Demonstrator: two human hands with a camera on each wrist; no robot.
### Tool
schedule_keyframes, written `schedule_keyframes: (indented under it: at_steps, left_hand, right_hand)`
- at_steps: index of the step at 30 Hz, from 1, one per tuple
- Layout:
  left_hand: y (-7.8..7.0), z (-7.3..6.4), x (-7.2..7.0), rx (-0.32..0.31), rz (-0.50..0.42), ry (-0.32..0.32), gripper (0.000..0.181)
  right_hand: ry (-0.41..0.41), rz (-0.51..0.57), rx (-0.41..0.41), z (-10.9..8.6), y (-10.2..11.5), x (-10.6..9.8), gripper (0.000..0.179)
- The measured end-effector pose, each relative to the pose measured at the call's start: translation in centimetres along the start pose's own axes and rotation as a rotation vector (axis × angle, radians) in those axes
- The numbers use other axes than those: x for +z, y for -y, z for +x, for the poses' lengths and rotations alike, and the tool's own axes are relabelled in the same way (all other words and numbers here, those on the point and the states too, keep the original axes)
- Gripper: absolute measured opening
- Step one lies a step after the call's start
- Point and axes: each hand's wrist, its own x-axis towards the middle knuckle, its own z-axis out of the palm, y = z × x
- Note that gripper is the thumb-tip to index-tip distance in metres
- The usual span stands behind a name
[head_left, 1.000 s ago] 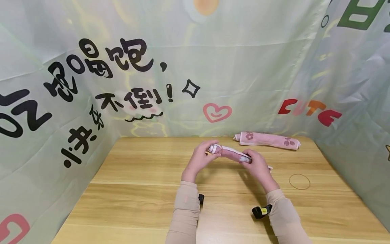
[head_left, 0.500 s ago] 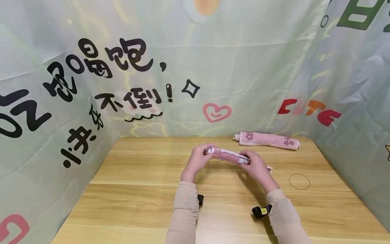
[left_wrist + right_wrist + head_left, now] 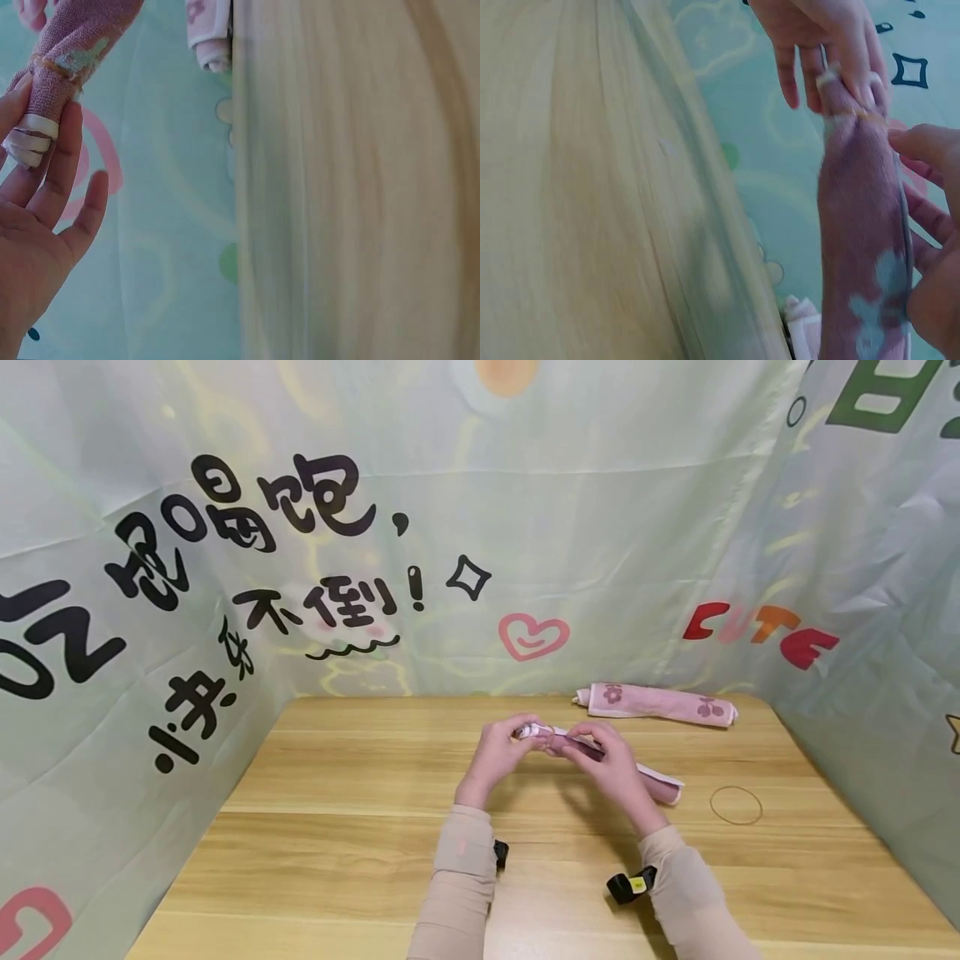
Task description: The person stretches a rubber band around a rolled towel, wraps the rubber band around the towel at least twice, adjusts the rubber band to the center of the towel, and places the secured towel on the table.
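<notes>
You had both hands on the same rolled pink towel (image 3: 862,187), held up over the worktop (image 3: 360,827). Your left hand (image 3: 495,756) gripped its narrow end, thumb on 1 side, fingers on the other, little finger sticking out. Your right hand (image 3: 606,760) grasped the roll farther along, thumb tip right by a thin band (image 3: 862,114); couldn't tell if it pinched the band too. That band went around the towel near the left-hand end and cinched it in. Towel sloped down to your right, its far end showing past your right hand; couldn't tell if that end touched the worktop. Pale flower print on it, white edging.

A 2nd roll, a lighter pink towel (image 3: 660,704) with darker flowers, lay along the worktop's back edge, near the printed curtain (image 3: 600,527). 1 loose loop (image 3: 736,787) lay flat on the worktop, right of the held towel. You wore beige sleeves (image 3: 461,868).
</notes>
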Motion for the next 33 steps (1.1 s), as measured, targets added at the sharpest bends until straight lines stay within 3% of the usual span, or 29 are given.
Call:
schedule_keyframes:
  at_steps: [3, 11, 18, 22, 28, 33]
  left_hand:
    - [-0.2, 0.0, 0.5, 0.018, 0.040, 0.004, 0.020]
    - [-0.8, 0.1, 1.0, 0.066, 0.083, 0.023, 0.019]
    - [-1.2, 0.2, 0.9, 0.033, 0.029, 0.045, 0.017]
    - [-1.6, 0.2, 0.8, 0.033, 0.012, 0.076, 0.018]
    - [-2.1, 0.1, 0.5, 0.034, 0.034, 0.176, 0.019]
    - [-2.4, 0.1, 0.2, 0.066, 0.090, 0.204, 0.019]
  right_hand:
    - [-0.033, 0.004, 0.038, -0.1, 0.4, 0.5, 0.016]
    - [-0.123, -0.168, 0.034, -0.1, 0.8, 1.2, 0.015]
    - [-0.106, -0.121, 0.089, -0.1, 1.6, 1.1, 0.008]
    - [-0.163, -0.135, 0.099, -0.3, 1.8, 1.4, 0.006]
    - [-0.275, -0.305, 0.131, -0.6, 2.0, 1.7, 0.006]
    - [-0.221, -0.368, 0.226, -0.4, 2.2, 1.0, 0.010]
